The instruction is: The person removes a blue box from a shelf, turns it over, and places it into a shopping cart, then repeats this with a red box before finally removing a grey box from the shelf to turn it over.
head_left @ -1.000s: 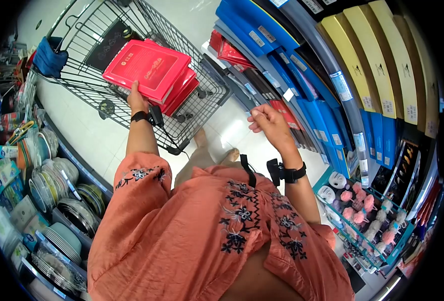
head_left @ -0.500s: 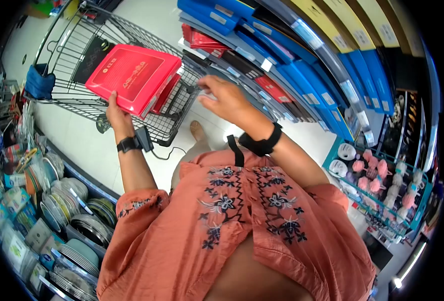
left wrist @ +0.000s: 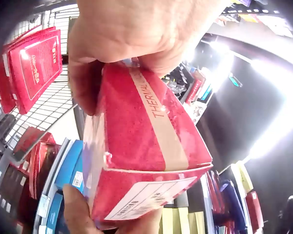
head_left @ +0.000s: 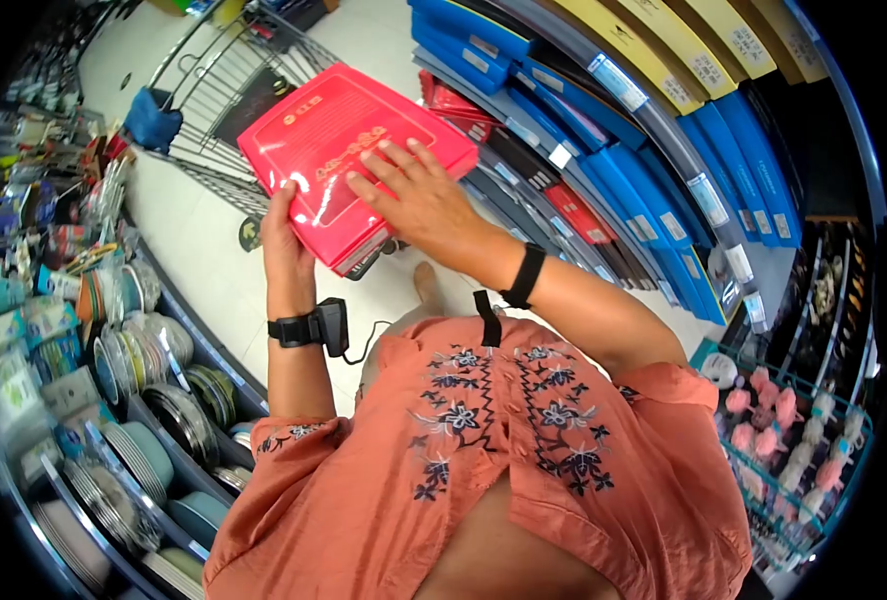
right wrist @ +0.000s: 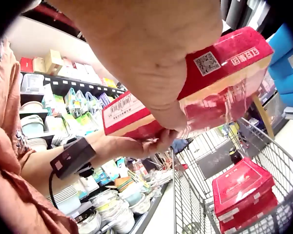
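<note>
A shiny red box with gold print is held up in front of the body, over the shopping cart's near side. My left hand grips its left edge, the thumb on top and the fingers underneath. Across the printed top lies my right hand, its fingers straight and spread. In the left wrist view the box's end shows a barcode label, and a beige strip reads THERMAL. More red boxes are stacked in the cart below, seen in the right wrist view.
The wire shopping cart stands ahead on the left, a blue cloth over its side. Shelves of blue boxes and yellow boxes curve along the right. Plates and bowls fill the left shelf.
The red box has come up out of the cart area and to the right in my left hand. My right hand has moved from beside the shelf onto the box's top.
</note>
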A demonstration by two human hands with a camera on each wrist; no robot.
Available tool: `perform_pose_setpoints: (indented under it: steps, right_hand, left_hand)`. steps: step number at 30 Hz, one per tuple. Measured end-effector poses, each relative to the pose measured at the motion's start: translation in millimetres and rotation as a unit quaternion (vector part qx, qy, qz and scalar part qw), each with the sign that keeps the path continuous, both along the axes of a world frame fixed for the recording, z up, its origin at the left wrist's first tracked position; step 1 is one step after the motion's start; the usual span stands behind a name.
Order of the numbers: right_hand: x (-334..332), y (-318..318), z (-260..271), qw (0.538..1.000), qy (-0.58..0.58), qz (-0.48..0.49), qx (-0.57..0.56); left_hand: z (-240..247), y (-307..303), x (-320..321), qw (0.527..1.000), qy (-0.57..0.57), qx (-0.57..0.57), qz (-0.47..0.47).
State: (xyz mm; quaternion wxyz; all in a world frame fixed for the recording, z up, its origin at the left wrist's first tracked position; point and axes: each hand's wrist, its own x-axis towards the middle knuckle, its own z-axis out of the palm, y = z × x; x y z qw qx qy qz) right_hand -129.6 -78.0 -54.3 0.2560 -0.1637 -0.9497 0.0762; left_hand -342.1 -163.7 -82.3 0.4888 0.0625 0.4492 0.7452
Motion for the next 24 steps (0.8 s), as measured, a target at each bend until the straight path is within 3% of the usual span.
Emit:
perform_pose_setpoints:
  steps: [5,14,18,20,21,22,24]
  right_hand:
    - [28.4,2.0,27.6,0.993,0.060,0.028,0.094]
    - [79.8,-17.0,79.2,0.987,0.104,0.023,0.121]
    - [94.2,-15.1,86.5,0.967,0.224,-0.041,-0.117]
    - [107.8,-13.6,90.1,0.917,0.238,-0.116,-0.300]
    - [113.8,-11.1,84.1,0.845,0.257,-0.163,-0.440]
    - [118.9,-8.3,72.4,0.805,0.309,-0.168,-0.477]
    - [134.3,-9.6,56.0,0.669,0.396,-0.110,-0.619]
  left_hand:
    - [31.5,-5.0,29.5,1.000,0.001,0.024,-0.015]
    - [90.2,-18.1,78.8,0.992,0.026,0.108,-0.066]
    - [97.5,-17.0,84.0,0.982,0.102,0.119,-0.108]
    - [68.1,-8.1,81.1,0.982,0.156,0.064,-0.083]
    - [57.1,-5.5,82.0,0.977,0.197,0.032,-0.080]
    - [48.4,-4.2,83.5,0.968,0.237,0.000,-0.078]
    - [30.9,-14.9,87.7,0.961,0.268,-0.057,-0.045]
